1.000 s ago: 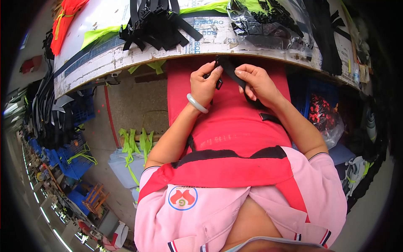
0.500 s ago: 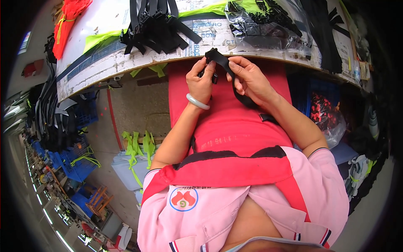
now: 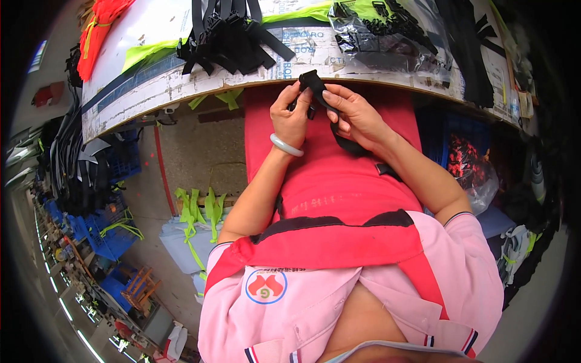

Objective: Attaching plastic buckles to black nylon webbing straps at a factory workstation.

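A black webbing strap (image 3: 348, 144) with a dark buckle (image 3: 309, 76) at its upper end is held between my hands, just in front of the table edge. My left hand (image 3: 290, 113) pinches the buckle end between thumb and fingers. Closed around the strap a little to the right, my right hand (image 3: 356, 112) grips it just below the buckle. The strap's lower part droops over my red apron (image 3: 333, 175). My fingers hide part of the buckle.
On the table (image 3: 145, 100) lie a bundle of black straps with buckles (image 3: 230, 42), a clear bag of black buckles (image 3: 387, 42), black webbing (image 3: 463, 54) and an orange bundle (image 3: 100, 36). Blue crates (image 3: 112, 233) stand on the floor at left; a bag of red pieces (image 3: 469, 166) is at right.
My right hand has moved slightly left, closer to the buckle, and the strap between my hands is shorter. My left hand keeps its pinch on the buckle end.
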{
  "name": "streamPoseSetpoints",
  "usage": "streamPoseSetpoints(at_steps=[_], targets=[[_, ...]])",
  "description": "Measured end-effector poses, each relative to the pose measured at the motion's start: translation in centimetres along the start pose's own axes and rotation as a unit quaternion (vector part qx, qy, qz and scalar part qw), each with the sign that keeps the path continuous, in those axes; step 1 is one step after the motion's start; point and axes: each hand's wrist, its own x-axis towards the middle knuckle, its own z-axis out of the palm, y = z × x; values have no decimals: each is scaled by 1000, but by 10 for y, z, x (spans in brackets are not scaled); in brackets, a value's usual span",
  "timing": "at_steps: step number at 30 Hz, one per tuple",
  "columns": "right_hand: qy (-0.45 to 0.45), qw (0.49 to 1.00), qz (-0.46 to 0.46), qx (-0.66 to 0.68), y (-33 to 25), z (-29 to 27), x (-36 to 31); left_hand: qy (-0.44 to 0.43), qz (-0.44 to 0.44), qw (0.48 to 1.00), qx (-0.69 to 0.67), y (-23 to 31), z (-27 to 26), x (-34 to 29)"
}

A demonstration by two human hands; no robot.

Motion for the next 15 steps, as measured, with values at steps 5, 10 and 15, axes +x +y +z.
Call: streamPoseSetpoints(at_steps=[5,10,15], targets=[[8,1000,1,24,-3,4,8,-6,91,994,65,-9,-3,1],[-13,998,6,60,-2,0,6,7,58,997,46,2,-2,2],[2,996,-15,92,5,9,8,-1,106,992,73,-8,-1,3]])
